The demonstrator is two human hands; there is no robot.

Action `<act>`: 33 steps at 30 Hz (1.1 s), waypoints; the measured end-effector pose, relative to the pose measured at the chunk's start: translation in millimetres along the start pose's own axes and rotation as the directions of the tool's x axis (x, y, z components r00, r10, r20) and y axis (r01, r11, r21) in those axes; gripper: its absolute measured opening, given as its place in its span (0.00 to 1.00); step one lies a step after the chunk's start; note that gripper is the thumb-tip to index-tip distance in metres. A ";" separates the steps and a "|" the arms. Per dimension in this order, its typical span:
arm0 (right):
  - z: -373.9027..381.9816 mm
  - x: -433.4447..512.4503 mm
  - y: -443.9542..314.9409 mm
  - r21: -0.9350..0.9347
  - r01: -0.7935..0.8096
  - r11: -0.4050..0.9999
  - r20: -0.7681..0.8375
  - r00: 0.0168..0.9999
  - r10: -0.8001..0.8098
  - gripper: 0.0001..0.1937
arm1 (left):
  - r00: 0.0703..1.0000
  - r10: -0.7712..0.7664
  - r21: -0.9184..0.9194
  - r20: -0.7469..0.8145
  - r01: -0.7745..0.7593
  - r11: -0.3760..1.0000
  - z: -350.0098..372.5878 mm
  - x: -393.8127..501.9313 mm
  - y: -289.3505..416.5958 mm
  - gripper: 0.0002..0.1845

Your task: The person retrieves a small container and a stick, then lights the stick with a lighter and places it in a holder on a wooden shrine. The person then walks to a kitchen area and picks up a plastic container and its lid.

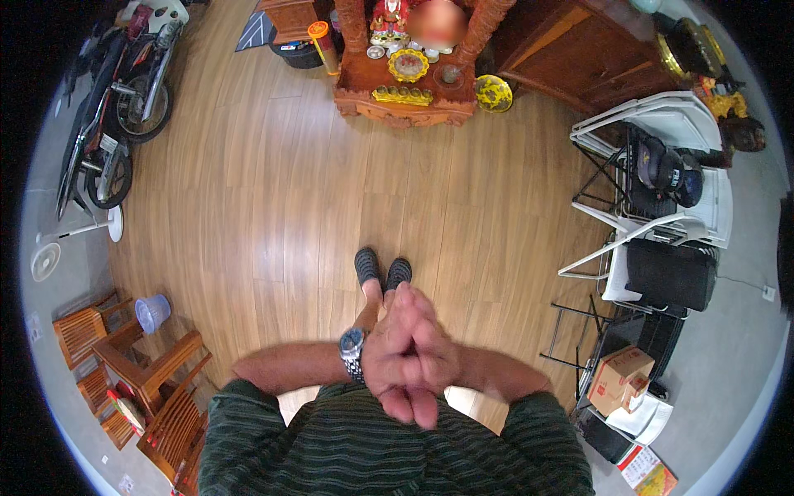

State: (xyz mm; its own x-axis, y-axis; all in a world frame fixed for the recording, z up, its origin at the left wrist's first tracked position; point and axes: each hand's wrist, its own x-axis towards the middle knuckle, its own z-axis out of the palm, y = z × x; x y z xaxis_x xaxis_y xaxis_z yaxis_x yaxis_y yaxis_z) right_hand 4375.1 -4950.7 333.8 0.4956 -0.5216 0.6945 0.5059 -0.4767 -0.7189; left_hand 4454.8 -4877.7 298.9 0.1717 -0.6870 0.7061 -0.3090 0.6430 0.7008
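My left hand [386,363], with a metal wristwatch [352,353] on its wrist, meets my right hand [435,359] in front of my striped dark shirt [366,449]. The two hands press against each other with fingers touching; no object shows between them. Below them, on the wooden floor [298,204], are my feet in dark slip-on shoes [367,266]. Ahead stands a carved wooden altar [366,77] bearing figurines, small cups, a yellow-rimmed bowl [408,65] and a yellow holder with small cups [402,95]. An orange-capped canister [322,46] stands at its left side.
Motorcycles [146,102] and a white fan [46,261] line the left wall, with wooden chairs [79,338] and a lilac bin [152,313] nearer. Folded white chairs [657,118], dark caps [659,168] and a cardboard box [619,379] are at right. A yellow-patterned bowl [494,93] sits beside the altar.
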 end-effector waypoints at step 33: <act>122.2 48.7 91.5 0.066 -0.959 0.275 0.479 0.272 0.835 0.32 | 0.979 0.091 0.664 -0.183 0.055 0.745 -144.3 14.6 39.3 0.39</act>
State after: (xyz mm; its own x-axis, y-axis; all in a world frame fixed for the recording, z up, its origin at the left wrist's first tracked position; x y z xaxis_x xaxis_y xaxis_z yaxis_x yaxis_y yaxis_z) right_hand 4531.8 -4933.3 305.3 0.8952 -0.2012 -0.3977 -0.2894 0.4162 -0.8620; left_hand 4580.2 -4813.6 351.4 0.3113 -0.5523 0.7733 -0.8423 0.2165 0.4937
